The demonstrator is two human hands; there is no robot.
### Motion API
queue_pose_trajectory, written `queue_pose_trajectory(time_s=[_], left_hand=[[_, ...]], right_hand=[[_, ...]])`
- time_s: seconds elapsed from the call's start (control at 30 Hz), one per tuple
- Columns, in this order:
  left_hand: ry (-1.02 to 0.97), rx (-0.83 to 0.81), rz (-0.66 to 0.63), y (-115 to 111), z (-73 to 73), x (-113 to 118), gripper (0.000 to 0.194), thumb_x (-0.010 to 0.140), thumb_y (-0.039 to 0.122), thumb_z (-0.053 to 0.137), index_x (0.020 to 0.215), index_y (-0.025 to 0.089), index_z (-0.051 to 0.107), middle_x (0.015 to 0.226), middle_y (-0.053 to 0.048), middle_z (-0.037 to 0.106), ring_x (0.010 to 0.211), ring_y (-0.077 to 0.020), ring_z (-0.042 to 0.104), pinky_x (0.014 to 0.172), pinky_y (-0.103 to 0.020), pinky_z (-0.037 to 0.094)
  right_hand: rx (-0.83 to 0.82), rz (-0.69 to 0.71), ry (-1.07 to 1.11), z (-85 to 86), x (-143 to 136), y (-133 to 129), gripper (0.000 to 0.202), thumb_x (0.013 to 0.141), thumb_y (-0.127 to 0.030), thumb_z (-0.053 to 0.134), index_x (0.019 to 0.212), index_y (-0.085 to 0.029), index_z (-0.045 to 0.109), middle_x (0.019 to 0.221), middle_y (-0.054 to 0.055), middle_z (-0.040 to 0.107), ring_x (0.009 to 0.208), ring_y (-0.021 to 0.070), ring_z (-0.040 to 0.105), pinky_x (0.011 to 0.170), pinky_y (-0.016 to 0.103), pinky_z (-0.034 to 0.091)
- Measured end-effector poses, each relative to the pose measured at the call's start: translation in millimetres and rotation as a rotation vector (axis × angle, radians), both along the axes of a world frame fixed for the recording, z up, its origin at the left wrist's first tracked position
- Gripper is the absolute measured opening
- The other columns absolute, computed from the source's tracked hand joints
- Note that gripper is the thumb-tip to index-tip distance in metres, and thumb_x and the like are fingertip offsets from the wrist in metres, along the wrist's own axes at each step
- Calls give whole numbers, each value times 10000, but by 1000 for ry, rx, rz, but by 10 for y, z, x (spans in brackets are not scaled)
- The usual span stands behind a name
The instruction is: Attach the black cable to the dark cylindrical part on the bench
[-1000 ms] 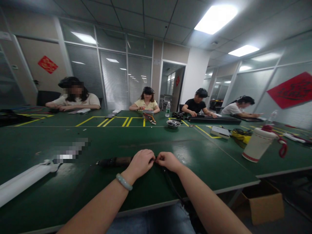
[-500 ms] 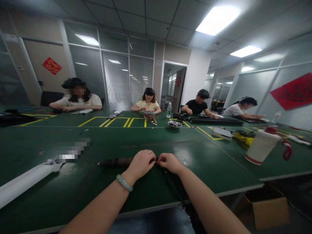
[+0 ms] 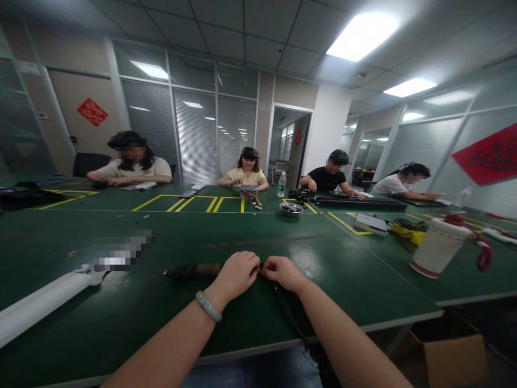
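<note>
A dark cylindrical tool lies on the green table, its narrow tip toward the left. My left hand is closed over the tool's right end, fingertips pinched on something small that I cannot make out. Just to the right, my right hand is also in a pinch, its fingertips close to those of the left; a thin piece seems to show between them. From beneath the right hand a black cable runs down over the table's front edge.
A white arm-like stand reaches in from the left. A cup with a red strap stands at the right, a metal bowl and bottle farther back. Several people sit across the table. A cardboard box is below right.
The whole view has shifted slightly, moving the scene a little right and down. Both hands keep nearly the same pinched pose, with a slightly clearer gap between the fingertips.
</note>
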State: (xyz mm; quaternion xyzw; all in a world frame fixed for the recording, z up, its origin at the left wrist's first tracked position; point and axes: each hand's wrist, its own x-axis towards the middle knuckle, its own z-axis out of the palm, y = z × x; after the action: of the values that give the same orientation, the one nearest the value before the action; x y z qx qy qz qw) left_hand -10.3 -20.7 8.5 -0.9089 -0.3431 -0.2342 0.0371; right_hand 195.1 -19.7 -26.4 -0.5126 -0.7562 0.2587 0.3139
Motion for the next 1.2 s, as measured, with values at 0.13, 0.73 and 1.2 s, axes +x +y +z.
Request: queue_pose_trajectory(time_s=[0.13, 0.73, 1.2], left_hand=[[-4, 19, 0, -5, 10, -4, 39, 851, 186, 539, 867, 200, 572, 925, -33, 604, 917, -192, 558, 861, -347, 430], [18, 21, 6, -17, 19, -11, 25, 848, 199, 562, 853, 193, 586, 899, -38, 604, 902, -195, 558, 852, -343, 430], [-11, -4, -30, 15, -3, -33, 90, 831, 161, 567, 896, 218, 593, 933, -14, 618, 901, -182, 563, 842, -330, 418]], right_hand=[[0, -15, -19, -8, -3, 9, 99, 787, -277, 660, 799, -179, 666, 675, -26, 626, 600, 105, 538, 547, 200, 384], [-7, 8, -10, -14, -14, 22, 129, 793, -295, 628, 788, -168, 651, 657, -15, 614, 598, 120, 530, 541, 212, 371], [13, 3, -11, 0, 4, 0, 146, 798, -316, 639, 800, -171, 652, 682, -18, 622, 610, 114, 534, 545, 210, 365]])
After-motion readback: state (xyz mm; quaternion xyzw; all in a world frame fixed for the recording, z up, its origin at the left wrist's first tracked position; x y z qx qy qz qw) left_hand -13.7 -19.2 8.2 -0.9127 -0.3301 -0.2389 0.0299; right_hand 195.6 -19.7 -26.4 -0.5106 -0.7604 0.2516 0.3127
